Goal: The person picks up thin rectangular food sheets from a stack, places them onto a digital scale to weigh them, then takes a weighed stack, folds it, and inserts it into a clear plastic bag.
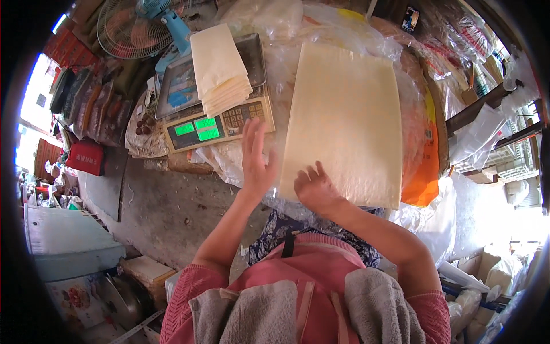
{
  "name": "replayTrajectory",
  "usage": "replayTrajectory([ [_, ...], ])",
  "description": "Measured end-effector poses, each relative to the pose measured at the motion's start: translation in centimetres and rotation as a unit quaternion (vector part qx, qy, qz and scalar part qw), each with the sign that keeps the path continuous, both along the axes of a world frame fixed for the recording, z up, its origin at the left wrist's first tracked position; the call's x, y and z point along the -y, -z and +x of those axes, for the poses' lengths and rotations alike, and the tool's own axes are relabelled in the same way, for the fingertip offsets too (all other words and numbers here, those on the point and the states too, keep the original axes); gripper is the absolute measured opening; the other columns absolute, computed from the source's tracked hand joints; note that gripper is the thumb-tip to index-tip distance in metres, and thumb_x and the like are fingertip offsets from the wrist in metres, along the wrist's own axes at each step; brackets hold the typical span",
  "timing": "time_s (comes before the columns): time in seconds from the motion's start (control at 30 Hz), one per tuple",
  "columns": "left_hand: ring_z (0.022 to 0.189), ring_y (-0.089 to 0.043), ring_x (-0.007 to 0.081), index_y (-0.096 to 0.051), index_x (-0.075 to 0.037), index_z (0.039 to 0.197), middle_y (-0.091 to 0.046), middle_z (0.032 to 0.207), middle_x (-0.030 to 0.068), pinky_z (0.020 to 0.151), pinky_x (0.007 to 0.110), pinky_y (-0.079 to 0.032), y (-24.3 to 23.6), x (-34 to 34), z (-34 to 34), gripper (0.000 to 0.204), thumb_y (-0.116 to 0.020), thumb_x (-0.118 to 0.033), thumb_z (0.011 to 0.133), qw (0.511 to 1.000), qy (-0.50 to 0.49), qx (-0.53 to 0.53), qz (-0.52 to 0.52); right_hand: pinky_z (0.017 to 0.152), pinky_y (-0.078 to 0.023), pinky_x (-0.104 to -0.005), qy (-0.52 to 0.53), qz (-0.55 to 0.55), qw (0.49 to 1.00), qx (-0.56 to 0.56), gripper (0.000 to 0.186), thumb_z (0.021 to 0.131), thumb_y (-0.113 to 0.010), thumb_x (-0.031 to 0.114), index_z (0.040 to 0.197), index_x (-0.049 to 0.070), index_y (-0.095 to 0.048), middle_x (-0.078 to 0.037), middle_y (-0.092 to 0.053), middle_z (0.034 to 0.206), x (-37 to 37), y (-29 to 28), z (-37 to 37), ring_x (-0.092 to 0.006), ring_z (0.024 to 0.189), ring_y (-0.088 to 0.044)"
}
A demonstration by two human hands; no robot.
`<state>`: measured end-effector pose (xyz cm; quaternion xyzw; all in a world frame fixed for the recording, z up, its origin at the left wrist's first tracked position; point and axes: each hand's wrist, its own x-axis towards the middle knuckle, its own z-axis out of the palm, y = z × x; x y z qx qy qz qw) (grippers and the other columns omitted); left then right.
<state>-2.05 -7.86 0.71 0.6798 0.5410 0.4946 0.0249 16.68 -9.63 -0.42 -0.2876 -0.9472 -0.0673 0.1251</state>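
Observation:
A large, pale cream rectangular sheet (346,120), or a flat stack of such sheets, lies in front of me on plastic wrapping. Over its near left corner is my right hand (317,188), the fingers bent but apart, with nothing visible in them. My left hand (258,160) is raised between the sheet and the scale, fingers stretched out and holding nothing. A folded stack of similar cream sheets (220,69) rests on the metal pan of a digital scale (243,117). The scale's green displays are lit beside the keypad. Whether my right fingertips touch the sheet is hard to tell.
A blue fan (175,31) stands behind the scale at the far left. Clear plastic (281,74) covers the work surface, and an orange bag (423,172) hangs at its right edge. A phone (410,19) is at the far right. A pale box (71,235) sits at lower left.

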Motion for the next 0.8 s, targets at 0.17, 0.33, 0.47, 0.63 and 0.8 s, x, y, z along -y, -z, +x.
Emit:
replayTrajectory([
  [0.17,0.135,-0.031,0.0384,-0.042,0.0,0.134,-0.037,0.143,0.0194,0.11,0.045,-0.027,0.3,1.1,-0.2,0.058,-0.053,0.001,0.077,0.998,-0.007,0.016,-0.058,0.084,-0.05,-0.0494,0.02,-0.048,0.996,0.068,0.012,0.069,-0.059,0.011,0.075,0.002,-0.065,-0.013,-0.061,0.083,-0.2,-0.9,-1.6,-0.0314,0.082,-0.064],
  [0.33,0.137,-0.029,0.0377,-0.041,0.001,0.135,-0.036,0.143,0.0197,0.111,0.044,-0.025,0.3,1.1,0.0,0.06,-0.051,0.003,0.076,0.996,-0.013,0.021,-0.088,0.076,-0.051,-0.0484,0.009,0.045,0.997,0.055,0.01,0.067,-0.059,0.011,0.07,0.002,-0.063,-0.013,-0.059,0.077,-0.1,1.1,-2.5,-0.0316,0.066,-0.063],
  [0.47,0.133,-0.033,0.0375,-0.042,0.002,0.133,-0.039,0.141,0.0203,0.11,0.045,-0.026,0.3,1.3,0.8,0.058,-0.051,0.003,0.076,0.995,-0.009,0.034,-0.096,0.066,-0.053,-0.0423,0.002,-0.021,0.998,0.056,0.011,0.067,-0.059,0.012,0.072,0.003,-0.063,-0.009,-0.056,0.074,-0.5,0.3,-1.9,-0.028,0.067,-0.063],
  [0.63,0.106,-0.056,0.0358,-0.061,0.0,0.103,-0.061,0.11,0.0161,0.088,0.039,-0.047,1.4,2.0,1.6,0.028,-0.057,0.004,0.075,0.977,0.116,0.021,-0.179,0.058,-0.051,-0.0263,0.226,-0.308,0.8,-0.462,0.011,0.078,-0.065,0.005,0.089,0.003,-0.064,-0.009,-0.069,0.08,-4.6,-3.2,5.0,-0.0139,0.067,-0.066],
  [0.8,0.116,-0.051,0.0362,-0.057,0.0,0.112,-0.057,0.12,0.0179,0.096,0.039,-0.043,-1.3,-0.1,5.7,0.034,-0.062,-0.008,0.079,0.935,0.245,0.001,-0.255,0.089,-0.049,-0.0344,0.149,-0.277,0.878,-0.361,0.033,0.086,-0.067,0.018,0.111,-0.004,-0.06,-0.02,-0.062,0.113,-2.1,-4.4,6.4,-0.0278,0.108,-0.059],
])
